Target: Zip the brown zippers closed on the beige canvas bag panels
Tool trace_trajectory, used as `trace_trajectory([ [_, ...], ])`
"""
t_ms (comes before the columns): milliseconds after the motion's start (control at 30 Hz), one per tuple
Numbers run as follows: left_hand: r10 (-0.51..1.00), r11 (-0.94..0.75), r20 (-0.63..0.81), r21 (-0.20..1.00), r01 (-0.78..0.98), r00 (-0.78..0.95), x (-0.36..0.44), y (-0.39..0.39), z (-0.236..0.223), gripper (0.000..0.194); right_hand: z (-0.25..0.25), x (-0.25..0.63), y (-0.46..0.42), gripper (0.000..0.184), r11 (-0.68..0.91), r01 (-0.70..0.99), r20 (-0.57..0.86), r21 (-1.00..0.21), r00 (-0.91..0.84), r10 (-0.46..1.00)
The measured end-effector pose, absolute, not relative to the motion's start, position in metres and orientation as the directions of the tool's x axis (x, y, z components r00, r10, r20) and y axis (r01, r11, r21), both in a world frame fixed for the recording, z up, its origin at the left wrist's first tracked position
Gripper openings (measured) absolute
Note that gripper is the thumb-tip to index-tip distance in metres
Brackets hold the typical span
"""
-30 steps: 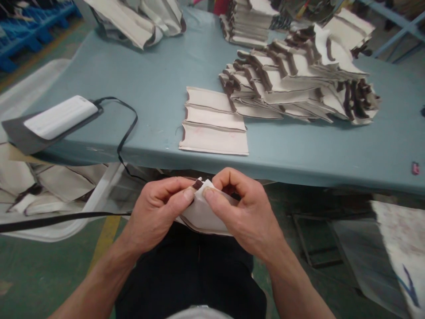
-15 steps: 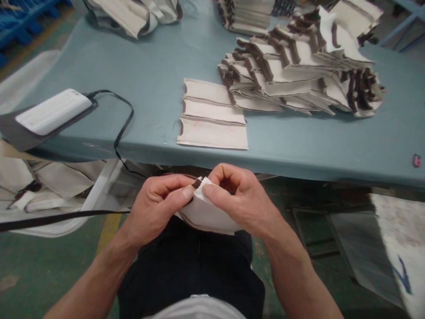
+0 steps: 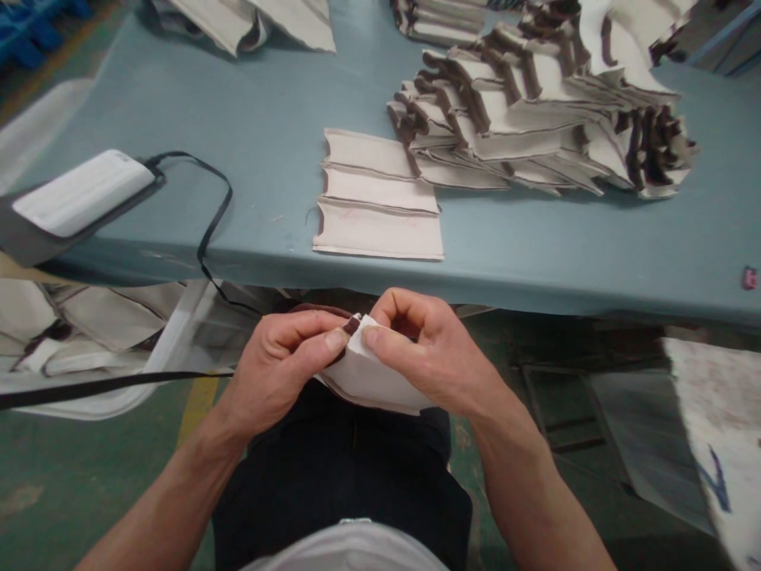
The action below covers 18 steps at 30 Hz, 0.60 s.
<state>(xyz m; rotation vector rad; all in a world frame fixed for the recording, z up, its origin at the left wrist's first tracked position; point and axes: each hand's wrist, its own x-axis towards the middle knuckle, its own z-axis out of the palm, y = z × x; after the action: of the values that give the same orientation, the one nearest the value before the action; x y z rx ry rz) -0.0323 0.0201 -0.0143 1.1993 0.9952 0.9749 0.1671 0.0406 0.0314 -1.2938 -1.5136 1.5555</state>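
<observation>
Clearances about the blue-covered table. One lane leads back between the looped black cord and the flat ribbed panel; a second runs rightward in front of the overlapping pile of panels, which bars passage behind. The pinched cream piece fills the gap between left hand and right hand. Leftward, the white bin and black strap obstruct.

Your right fingers hide part of the white piece, the view's top edge crops the folded bundle, and the pink object is too small to identify.
</observation>
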Motion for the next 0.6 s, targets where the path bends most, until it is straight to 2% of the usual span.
trace_trajectory([
  [167,0.956,0.102,-0.073,0.99,-0.092,0.283,-0.032,0.019,-0.017,0.02,0.031,0.167,0.039,0.02,-0.103,0.247,-0.181,-0.963,-0.319,0.93],
  [333,0.974,0.079,-0.053,0.991,-0.109,0.219,-0.027,0.016,-0.021,0.02,0.027,0.164,0.037,0.018,-0.06,0.282,-0.141,-0.958,-0.276,0.951],
  [600,0.984,0.109,-0.088,0.984,-0.139,0.154,-0.024,0.012,-0.025,0.025,0.027,0.158,0.029,0.016,-0.067,0.32,-0.132,-0.945,-0.187,0.973],
])
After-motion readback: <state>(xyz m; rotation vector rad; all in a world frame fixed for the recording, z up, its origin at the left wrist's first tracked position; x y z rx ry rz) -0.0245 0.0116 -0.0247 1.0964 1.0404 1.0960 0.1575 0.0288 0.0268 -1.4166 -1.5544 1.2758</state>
